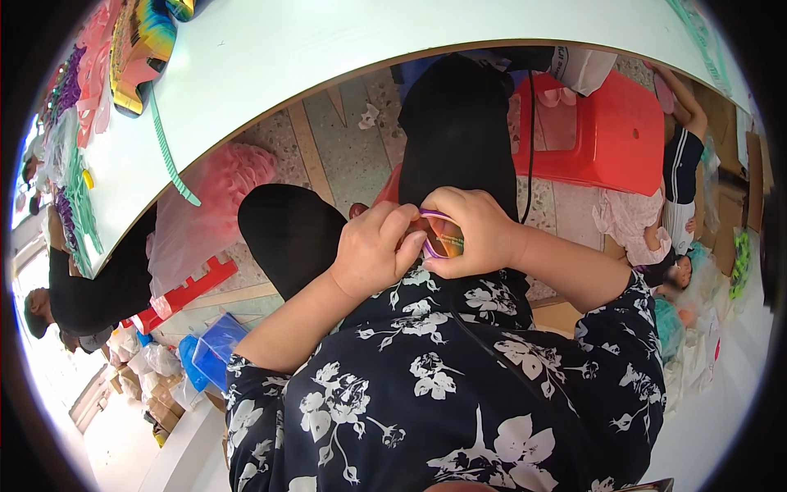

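Note:
Both hands are together over my lap, around a small printed card (448,243) with orange and dark areas. A purple band (439,216) curves along the card's upper edge and shows again below it. My right hand (484,234) grips card and band from the right, with thumb below and fingers above. My left hand (373,248) is closed at their left end, its thumb and fingers bent together. What lies inside the left fingers is mostly hidden.
A white table (328,25) curves across the front, with a teal strip (168,152) hanging over its edge. Pink netting (221,189) lies at left. A red stool (607,135) stands at front right. Other people sit at left (106,271) and right (682,189).

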### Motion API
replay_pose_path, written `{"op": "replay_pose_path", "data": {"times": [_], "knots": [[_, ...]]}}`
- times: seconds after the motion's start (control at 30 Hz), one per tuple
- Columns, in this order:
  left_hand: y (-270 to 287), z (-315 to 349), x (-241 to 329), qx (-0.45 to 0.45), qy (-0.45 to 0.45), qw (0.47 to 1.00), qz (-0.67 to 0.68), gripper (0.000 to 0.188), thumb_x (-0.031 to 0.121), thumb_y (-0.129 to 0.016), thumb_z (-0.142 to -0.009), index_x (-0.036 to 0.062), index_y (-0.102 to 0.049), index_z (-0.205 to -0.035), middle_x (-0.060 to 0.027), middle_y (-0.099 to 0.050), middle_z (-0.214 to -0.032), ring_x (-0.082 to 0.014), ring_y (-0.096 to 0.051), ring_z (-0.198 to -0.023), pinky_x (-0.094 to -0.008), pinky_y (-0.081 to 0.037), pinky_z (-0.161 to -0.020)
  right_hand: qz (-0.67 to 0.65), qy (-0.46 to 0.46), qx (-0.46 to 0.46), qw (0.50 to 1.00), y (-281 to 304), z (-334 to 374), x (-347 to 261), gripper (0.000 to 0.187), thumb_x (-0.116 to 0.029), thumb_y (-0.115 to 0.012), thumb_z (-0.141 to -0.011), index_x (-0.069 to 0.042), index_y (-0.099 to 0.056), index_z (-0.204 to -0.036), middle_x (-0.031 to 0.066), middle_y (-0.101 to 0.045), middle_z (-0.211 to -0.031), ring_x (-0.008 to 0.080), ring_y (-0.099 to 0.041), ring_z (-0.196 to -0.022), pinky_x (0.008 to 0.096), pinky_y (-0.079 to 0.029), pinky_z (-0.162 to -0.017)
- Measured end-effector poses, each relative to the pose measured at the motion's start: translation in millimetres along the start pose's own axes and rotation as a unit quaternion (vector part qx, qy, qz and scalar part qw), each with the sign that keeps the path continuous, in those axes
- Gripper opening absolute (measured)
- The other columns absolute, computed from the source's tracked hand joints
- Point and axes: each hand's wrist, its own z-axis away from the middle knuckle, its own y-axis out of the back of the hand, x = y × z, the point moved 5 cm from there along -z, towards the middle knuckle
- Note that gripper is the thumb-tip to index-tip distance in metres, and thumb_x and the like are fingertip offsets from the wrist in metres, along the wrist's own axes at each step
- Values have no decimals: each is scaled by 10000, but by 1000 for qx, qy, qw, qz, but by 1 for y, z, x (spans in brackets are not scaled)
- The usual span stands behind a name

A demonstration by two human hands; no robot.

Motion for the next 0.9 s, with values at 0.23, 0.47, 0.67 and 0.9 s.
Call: {"op": "replay_pose_path", "data": {"times": [0.23,0.47,0.67,0.9], "knots": [[-10,-8,-12,-32,69,991,114,155,140,-617,-909,43,-592,-1027,-129,-642,-810,-320,-652,-672,-395,-521,-602,-27,45,54,997,-4,-2,11,499,-301,-819,-587,-45,-550,-920,125,-586,-809,329,-615,-688,406,-497,-616],[-19,-12,-18,-47,185,964,186,105,112,-566,-947,30,-586,-1009,-165,-647,-778,-348,-660,-680,-400,-519,-614,-7,51,81,995,1,-2,12,466,-291,-809,-588,-49,-536,-878,122,-568,-780,327,-603,-670,401,-490,-602],[-10,-2,-10,-24,124,991,44,219,197,-627,-931,25,-565,-1053,-144,-668,-783,-349,-672,-680,-409,-532,-624,3,37,30,999,0,0,6,483,-266,-809,-611,-34,-596,-977,118,-617,-855,313,-639,-740,383,-508,-660],[20,18,6,-206,181,942,192,695,318,-745,-869,-25,-460,-1402,-219,-578,-1238,-319,-616,-1103,-362,-497,-936,-60,-61,-33,996,11,19,-8,614,-402,-839,-671,-40,-646,-1128,122,-653,-998,290,-648,-954,376,-508,-836]]}}
